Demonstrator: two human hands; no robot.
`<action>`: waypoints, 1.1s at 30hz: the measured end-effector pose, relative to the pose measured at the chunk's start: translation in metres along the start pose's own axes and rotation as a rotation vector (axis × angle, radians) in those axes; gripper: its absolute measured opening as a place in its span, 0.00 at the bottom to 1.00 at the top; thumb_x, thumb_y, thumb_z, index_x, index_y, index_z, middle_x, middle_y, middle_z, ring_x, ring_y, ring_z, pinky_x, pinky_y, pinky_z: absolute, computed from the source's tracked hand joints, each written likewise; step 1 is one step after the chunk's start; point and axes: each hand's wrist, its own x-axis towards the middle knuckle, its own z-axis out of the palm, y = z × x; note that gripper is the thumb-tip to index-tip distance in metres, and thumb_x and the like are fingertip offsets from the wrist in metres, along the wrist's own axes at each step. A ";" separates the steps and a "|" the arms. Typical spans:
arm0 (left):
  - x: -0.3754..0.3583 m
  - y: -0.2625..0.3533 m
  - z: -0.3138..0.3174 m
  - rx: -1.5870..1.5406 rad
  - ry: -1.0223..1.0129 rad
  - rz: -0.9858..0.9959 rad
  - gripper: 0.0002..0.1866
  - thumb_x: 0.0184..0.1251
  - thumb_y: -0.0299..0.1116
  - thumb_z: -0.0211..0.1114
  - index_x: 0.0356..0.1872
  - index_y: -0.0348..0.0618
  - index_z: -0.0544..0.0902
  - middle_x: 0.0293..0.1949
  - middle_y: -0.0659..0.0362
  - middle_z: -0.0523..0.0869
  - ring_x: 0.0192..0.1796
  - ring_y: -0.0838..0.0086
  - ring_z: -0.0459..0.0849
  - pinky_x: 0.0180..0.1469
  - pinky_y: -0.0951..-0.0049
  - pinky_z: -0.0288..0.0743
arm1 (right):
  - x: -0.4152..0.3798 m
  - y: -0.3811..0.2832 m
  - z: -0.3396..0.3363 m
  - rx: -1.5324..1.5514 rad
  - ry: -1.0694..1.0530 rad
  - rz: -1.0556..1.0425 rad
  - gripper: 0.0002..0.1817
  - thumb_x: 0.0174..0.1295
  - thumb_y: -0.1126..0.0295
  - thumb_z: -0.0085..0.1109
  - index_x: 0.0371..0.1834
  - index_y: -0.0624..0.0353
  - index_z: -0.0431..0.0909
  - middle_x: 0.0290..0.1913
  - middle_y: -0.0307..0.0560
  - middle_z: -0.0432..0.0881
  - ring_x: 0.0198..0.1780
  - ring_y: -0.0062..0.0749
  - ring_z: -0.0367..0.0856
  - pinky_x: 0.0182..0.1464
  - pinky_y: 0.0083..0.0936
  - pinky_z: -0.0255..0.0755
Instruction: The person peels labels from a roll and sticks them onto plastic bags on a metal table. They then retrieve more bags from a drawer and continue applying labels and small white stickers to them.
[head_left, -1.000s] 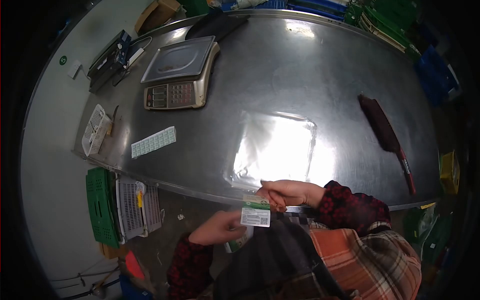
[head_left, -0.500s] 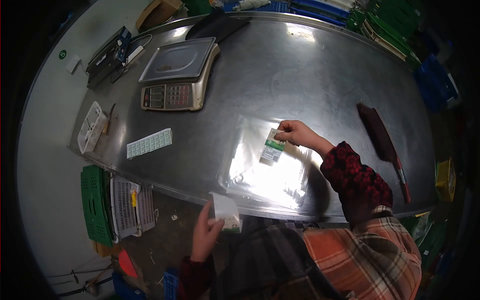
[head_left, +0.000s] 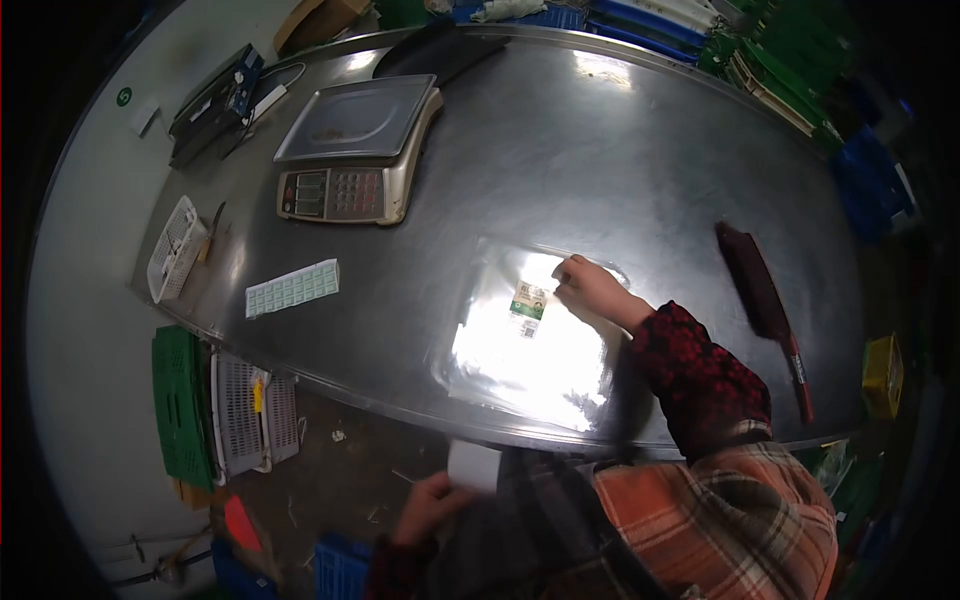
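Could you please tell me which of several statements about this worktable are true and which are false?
The left hand holds a piece of white paper. True.
The right hand is over the weighing scale. False: it is over the clear plastic.
A green and white label shows against the clear plastic. True.
The red-handled brush lies on the left half of the table. False: it lies toward the right end.
The pale green sheet lies between the white basket and the clear plastic. True.
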 end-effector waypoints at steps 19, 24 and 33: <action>0.278 0.080 0.039 -0.550 -0.167 0.084 0.18 0.73 0.29 0.40 0.57 0.24 0.63 0.54 0.40 0.74 0.56 0.58 0.77 0.57 0.62 0.73 | 0.017 0.002 0.014 -0.090 -0.040 -0.057 0.10 0.58 0.67 0.51 0.32 0.64 0.72 0.40 0.55 0.74 0.36 0.52 0.78 0.40 0.41 0.73; 0.277 0.072 0.036 -0.612 -0.142 0.058 0.18 0.73 0.29 0.39 0.58 0.26 0.62 0.53 0.41 0.75 0.55 0.58 0.77 0.57 0.63 0.74 | 0.014 -0.003 0.012 0.002 -0.017 -0.149 0.09 0.59 0.66 0.51 0.32 0.63 0.73 0.39 0.53 0.73 0.36 0.50 0.77 0.40 0.41 0.73; 0.280 0.065 0.039 -0.560 -0.110 0.085 0.17 0.73 0.29 0.41 0.56 0.28 0.64 0.51 0.43 0.76 0.53 0.61 0.79 0.55 0.64 0.75 | 0.013 0.002 0.018 0.002 0.003 -0.118 0.08 0.59 0.68 0.52 0.34 0.61 0.72 0.37 0.52 0.72 0.36 0.51 0.76 0.39 0.41 0.72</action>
